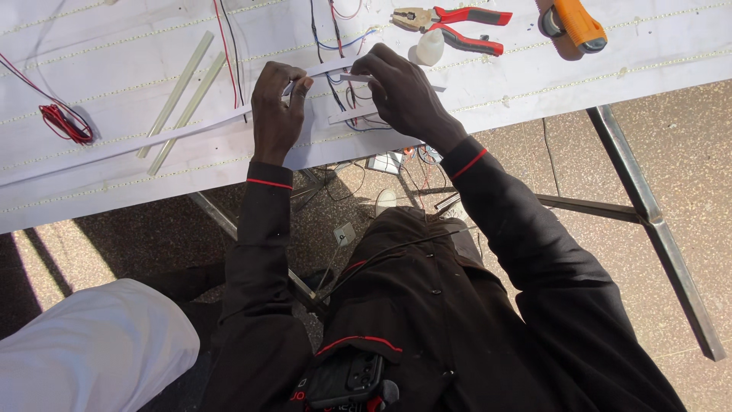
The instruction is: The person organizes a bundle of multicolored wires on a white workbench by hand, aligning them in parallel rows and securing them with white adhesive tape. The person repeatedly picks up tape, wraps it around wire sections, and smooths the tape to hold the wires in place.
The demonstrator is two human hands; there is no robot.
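Observation:
My left hand point(276, 107) pinches a long white flat strip point(152, 139) that runs left across the white table point(114, 191). My right hand point(402, 90) grips a short white strip piece point(354, 77) just to the right of the left hand's fingertips. A second short white strip point(347, 117) lies under the right hand, crossed by black, red and blue wires point(335, 46). Both arms wear black sleeves with a red band at the cuff.
Red-handled pliers point(457, 23), a small white bottle point(429, 47) and an orange utility knife point(578, 23) lie at the far right. Two pale rods point(183, 99) and a red wire coil point(65, 122) lie left. Metal table legs point(648, 214) stand below; another person's white sleeve point(91, 343) is bottom left.

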